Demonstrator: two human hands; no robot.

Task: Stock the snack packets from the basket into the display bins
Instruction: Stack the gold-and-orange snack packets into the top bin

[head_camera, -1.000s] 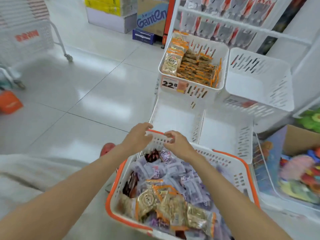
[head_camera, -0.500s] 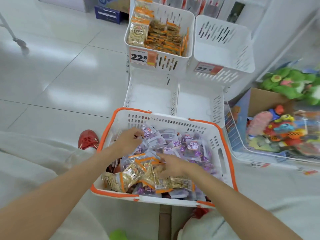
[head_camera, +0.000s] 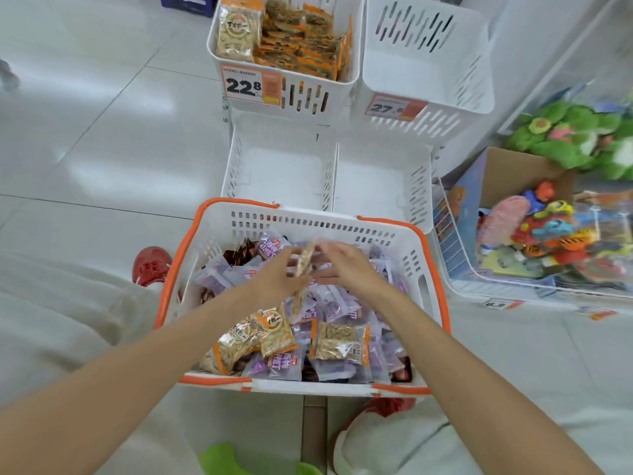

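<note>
**Shop floor: one packet raised clear of the basket**

Glossy pale floor tiles (head_camera: pixel 102 149) carry a white slotted plastic basket with an orange rim (head_camera: pixel 308 222). It is parked directly in front of the white slotted display bins (head_camera: pixel 445 121), which keeps each transfer short.

Left hand (head_camera: pixel 274 279): fingers curled round a clear snack packet of pale biscuit (head_camera: pixel 303 265), held edge-on above the heap. Right hand (head_camera: pixel 346 265): fingers straight and relaxed, just beside the packet's far face, probably steadying it. Blur prevents confirming contact.

Beyond the fingertips lie two bare lower bins (head_camera: pixel 329 173). Further beyond, the upper bin tagged 22.8 (head_camera: pixel 308 97) holds matching orange-trimmed packets and is the likely destination. Below the wrists, loose purple and orange-trimmed packets (head_camera: pixel 339 344) fill the basket.

Change from half a second earlier: both hands were apart and down among the packets. They now meet mid-basket with one packet lifted.
</note>
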